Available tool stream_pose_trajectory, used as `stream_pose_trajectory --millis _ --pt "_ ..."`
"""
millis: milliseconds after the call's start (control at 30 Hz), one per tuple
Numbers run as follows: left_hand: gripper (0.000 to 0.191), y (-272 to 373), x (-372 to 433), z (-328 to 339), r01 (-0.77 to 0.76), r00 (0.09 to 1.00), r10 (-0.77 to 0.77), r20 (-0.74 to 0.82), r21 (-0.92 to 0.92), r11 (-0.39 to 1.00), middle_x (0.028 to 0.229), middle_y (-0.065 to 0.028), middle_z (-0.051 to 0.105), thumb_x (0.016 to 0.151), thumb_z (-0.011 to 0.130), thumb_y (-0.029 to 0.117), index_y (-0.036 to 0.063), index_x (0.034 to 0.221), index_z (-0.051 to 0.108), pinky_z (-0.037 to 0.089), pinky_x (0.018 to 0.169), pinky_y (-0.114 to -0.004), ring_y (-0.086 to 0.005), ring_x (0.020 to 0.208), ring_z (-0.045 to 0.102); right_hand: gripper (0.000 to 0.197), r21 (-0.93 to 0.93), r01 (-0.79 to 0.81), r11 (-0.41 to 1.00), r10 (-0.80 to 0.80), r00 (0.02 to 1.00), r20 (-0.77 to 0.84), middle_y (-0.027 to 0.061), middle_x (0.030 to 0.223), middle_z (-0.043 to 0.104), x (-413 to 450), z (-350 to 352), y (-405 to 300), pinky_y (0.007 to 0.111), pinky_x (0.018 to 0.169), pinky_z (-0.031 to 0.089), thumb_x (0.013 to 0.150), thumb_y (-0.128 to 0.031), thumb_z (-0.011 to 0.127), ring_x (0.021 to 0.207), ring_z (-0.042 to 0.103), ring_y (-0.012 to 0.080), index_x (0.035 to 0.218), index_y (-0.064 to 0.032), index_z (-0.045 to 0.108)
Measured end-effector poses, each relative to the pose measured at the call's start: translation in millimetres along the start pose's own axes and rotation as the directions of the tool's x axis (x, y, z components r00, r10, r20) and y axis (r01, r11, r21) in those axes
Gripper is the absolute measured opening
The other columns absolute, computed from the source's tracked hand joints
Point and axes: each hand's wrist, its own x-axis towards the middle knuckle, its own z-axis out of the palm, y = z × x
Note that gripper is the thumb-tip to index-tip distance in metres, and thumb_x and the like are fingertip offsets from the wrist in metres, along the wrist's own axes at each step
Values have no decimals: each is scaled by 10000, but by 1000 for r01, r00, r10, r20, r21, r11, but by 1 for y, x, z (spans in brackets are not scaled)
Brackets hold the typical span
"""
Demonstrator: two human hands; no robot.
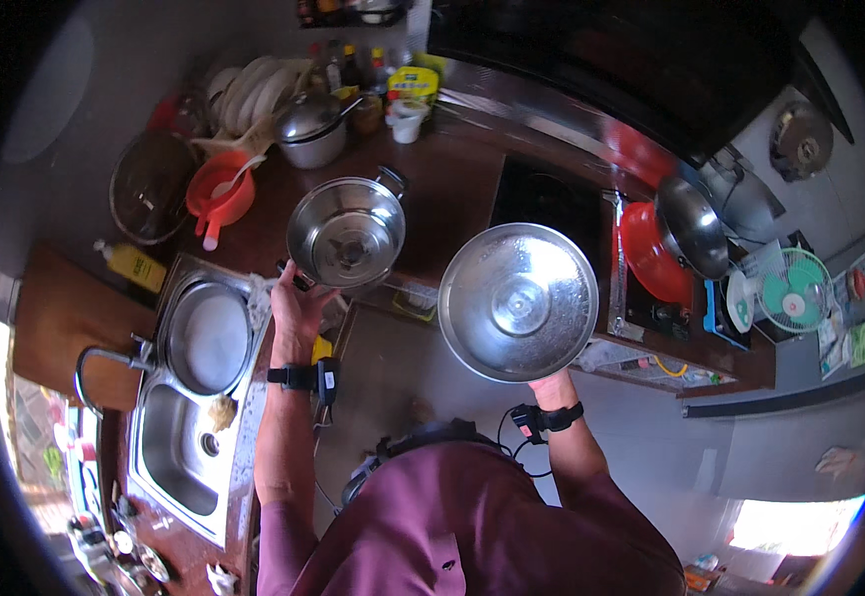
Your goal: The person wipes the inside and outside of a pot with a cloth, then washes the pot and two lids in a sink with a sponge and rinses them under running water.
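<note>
A stainless-steel pot (345, 242) with two black handles is tilted, its open mouth up, at the front edge of the counter. My left hand (297, 307) grips it by the near handle, fingers spread under its side. Whether the pot still rests on the counter I cannot tell. Out over the floor, my right hand (552, 386) holds a wide round stainless-steel lid (477, 313) by its near rim. The lid's shiny inner face, with a ringed centre and water drops, is turned up. Most of the right fingers are hidden beneath it.
At left is a double sink (179, 454) with a round pan (213, 335) in one basin and a curved faucet (86, 372). A red plastic ladle (220, 197) and a lidded pot (313, 141) stand behind. Right are a black cooktop (544, 194), red basin (645, 253) and fan (794, 290).
</note>
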Motion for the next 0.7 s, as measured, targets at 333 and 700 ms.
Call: stream_pose_trajectory --millis 333,700 --pt "200 -41 66 31 3 1000 -4 16 38 999 1293 -143 468 964 424 291 111 1022 490 362 986 -659 -426 1212 427 419 58 -5 998 11 995 -102 96 1311 537 12 -24 -25 376 969 467 993 -273 443 1164 538 218 1328 -23 471" --pt "242 -48 104 25 49 997 -52 -59 -59 997 1328 -131 495 971 427 290 115 1114 515 354 1003 -631 -404 1228 458 428 88 -46 995 64 974 -215 97 1300 546 3 -50 -24 377 966 466 996 -294 430 1160 539 217 1326 -26 475"
